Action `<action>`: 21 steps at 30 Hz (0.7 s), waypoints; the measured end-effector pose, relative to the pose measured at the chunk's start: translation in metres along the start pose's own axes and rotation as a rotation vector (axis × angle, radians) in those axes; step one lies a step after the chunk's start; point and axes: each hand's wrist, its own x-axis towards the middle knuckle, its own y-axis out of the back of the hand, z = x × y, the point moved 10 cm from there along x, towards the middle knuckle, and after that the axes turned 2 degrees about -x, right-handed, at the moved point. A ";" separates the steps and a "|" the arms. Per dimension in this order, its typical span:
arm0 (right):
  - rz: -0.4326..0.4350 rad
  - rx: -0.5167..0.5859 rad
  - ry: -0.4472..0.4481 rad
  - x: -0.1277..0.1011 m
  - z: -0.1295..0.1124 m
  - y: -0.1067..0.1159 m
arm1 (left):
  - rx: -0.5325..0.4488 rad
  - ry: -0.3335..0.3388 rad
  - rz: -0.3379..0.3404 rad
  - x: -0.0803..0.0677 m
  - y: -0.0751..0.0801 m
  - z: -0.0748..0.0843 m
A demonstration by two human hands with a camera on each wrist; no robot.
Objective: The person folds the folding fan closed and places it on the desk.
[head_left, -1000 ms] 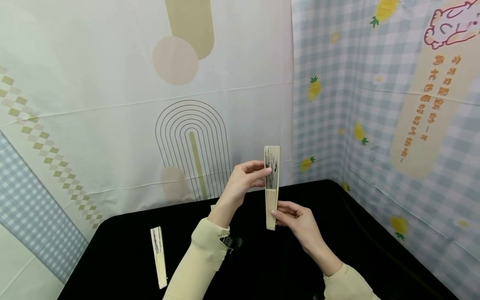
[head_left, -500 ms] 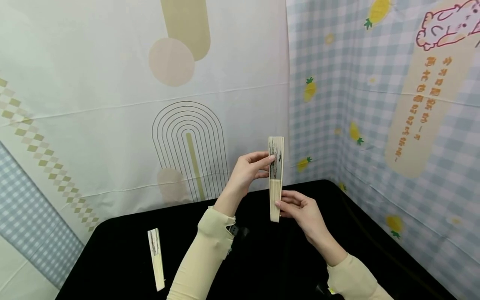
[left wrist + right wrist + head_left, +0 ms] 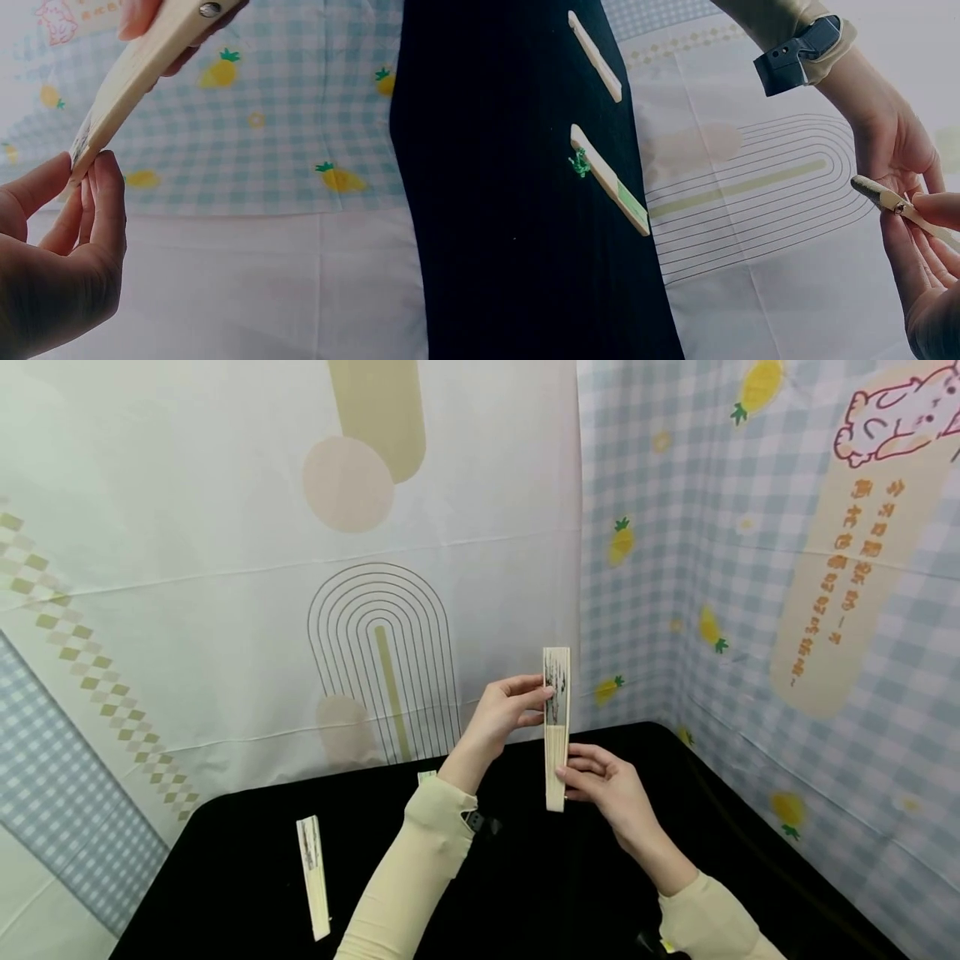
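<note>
Nearest me, the right hand (image 3: 603, 785) grips the lower, bare-slat end of a closed folding fan of pale bamboo with a dark ink-painted paper leaf (image 3: 556, 727); its fingers curl round the sticks close to the metal rivet (image 3: 209, 9), as the wrist views show. Just above it the left hand (image 3: 504, 714) pinches the painted upper end between thumb and fingertips (image 3: 105, 176). The fan stands upright in the air over the black table (image 3: 240, 852), in front of the pale patterned backdrop cloth (image 3: 225, 568). By my judgement the work is at its start: the fan is gripped at both ends but its leaf is folded flat, no slat spread, so the opening is all left to do. Lower left, a second closed bamboo fan (image 3: 313, 877) lies flat on the table, well apart from the hands, untouched. Farther back a third closed fan with a green tassel (image 3: 607, 178) lies near the backdrop. I see no box, tray or other container anywhere here.
</note>
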 end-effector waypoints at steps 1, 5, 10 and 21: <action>-0.001 -0.003 -0.005 0.000 0.002 0.000 | 0.004 0.008 0.004 0.001 0.000 -0.004; 0.000 -0.015 -0.024 0.000 0.008 0.002 | 0.012 0.037 0.021 0.003 0.002 -0.016; 0.002 -0.014 -0.035 0.002 0.012 0.006 | 0.017 0.043 0.025 0.005 0.003 -0.024; -0.016 -0.006 -0.072 0.005 0.026 0.007 | 0.000 0.075 0.022 0.010 0.008 -0.040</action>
